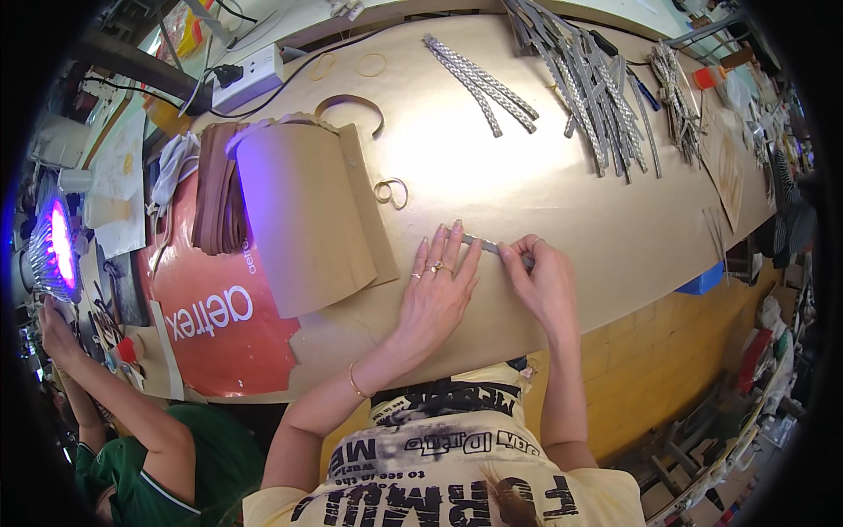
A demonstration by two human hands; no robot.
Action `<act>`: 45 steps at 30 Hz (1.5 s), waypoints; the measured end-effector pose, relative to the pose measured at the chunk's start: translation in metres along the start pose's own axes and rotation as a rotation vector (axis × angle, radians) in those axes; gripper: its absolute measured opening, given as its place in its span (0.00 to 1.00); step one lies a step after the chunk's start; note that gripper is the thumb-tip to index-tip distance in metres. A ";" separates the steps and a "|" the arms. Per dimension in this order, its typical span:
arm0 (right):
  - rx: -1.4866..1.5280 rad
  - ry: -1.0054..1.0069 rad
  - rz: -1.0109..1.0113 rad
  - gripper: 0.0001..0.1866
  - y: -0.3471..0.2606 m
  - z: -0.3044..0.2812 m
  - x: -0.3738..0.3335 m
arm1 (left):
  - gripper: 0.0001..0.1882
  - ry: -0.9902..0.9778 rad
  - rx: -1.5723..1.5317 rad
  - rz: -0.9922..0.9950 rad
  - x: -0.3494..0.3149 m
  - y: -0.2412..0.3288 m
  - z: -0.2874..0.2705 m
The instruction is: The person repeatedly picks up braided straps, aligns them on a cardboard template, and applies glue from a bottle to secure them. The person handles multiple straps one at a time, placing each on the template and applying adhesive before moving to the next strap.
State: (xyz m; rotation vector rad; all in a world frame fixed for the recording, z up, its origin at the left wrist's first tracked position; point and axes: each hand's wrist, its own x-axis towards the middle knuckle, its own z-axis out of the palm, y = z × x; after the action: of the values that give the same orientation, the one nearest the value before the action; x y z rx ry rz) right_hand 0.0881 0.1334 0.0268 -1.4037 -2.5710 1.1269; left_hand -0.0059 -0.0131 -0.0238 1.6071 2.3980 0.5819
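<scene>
A narrow grey strap [485, 244] lies on the brown paper-covered table [562, 211] in front of me. My left hand [439, 294] rests on it with fingers stretched out flat, pressing near its left end. The right end of the strap is pinched between the thumb and fingers of my right hand [546, 285]. That end is partly hidden by my fingers. Farther back lie several silver braided straps [483, 83], and a bigger heap of grey and braided straps [597, 97] is at the back right.
Left of my hands are a curved brown sheet [303, 220], a stack of brown strips [218, 189] and a red printed sheet [255, 351]. A white power strip [259, 75] stands at the back. At the left, a co-worker's hand [60, 338] is near a lit lamp [60, 246].
</scene>
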 end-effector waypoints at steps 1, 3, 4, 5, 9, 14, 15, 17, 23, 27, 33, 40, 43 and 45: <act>-0.002 -0.004 0.006 0.15 0.000 0.000 0.000 | 0.29 -0.005 -0.008 0.000 0.000 0.000 -0.001; -0.017 -0.001 -0.003 0.15 0.001 0.001 0.000 | 0.29 -0.024 0.007 0.001 0.000 0.001 -0.002; -0.027 -0.002 -0.008 0.15 0.001 0.002 0.000 | 0.30 -0.039 0.029 0.003 0.001 0.002 -0.002; -0.029 0.012 -0.015 0.15 0.000 0.002 0.000 | 0.31 -0.053 0.052 0.005 0.001 0.003 -0.003; -0.060 0.044 -0.002 0.15 -0.001 0.007 -0.003 | 0.33 -0.083 0.089 0.006 0.003 0.008 -0.003; -0.126 0.149 0.042 0.16 0.004 0.005 -0.015 | 0.35 -0.107 0.103 -0.011 0.004 0.012 -0.003; -0.059 0.111 0.081 0.16 0.009 -0.001 -0.017 | 0.35 -0.086 0.088 -0.012 0.004 0.013 -0.003; 0.017 0.068 0.116 0.16 0.014 -0.009 -0.021 | 0.36 -0.081 0.066 -0.020 0.003 0.015 -0.002; 0.031 0.038 0.129 0.15 0.018 -0.015 -0.021 | 0.36 -0.155 -0.103 0.026 0.007 0.014 -0.001; 0.019 0.034 0.147 0.14 0.016 -0.016 -0.019 | 0.34 -0.163 -0.017 0.055 0.007 0.014 -0.004; -0.013 0.018 0.178 0.14 0.014 -0.016 -0.017 | 0.36 -0.187 -0.025 0.066 0.009 0.017 -0.008; -0.051 0.047 0.155 0.14 0.017 -0.011 -0.017 | 0.35 -0.198 0.014 0.047 0.013 0.031 -0.005; -0.025 0.136 0.077 0.15 0.020 -0.008 -0.019 | 0.35 -0.196 0.032 0.048 0.013 0.033 -0.005; 0.022 0.136 0.122 0.13 0.023 -0.009 -0.023 | 0.35 -0.188 0.041 0.049 0.013 0.033 -0.005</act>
State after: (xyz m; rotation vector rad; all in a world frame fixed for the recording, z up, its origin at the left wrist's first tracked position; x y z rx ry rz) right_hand 0.1219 0.1295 0.0278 -1.5921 -2.4034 1.0301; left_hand 0.0151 0.0085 -0.0049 1.6614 2.2530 0.3737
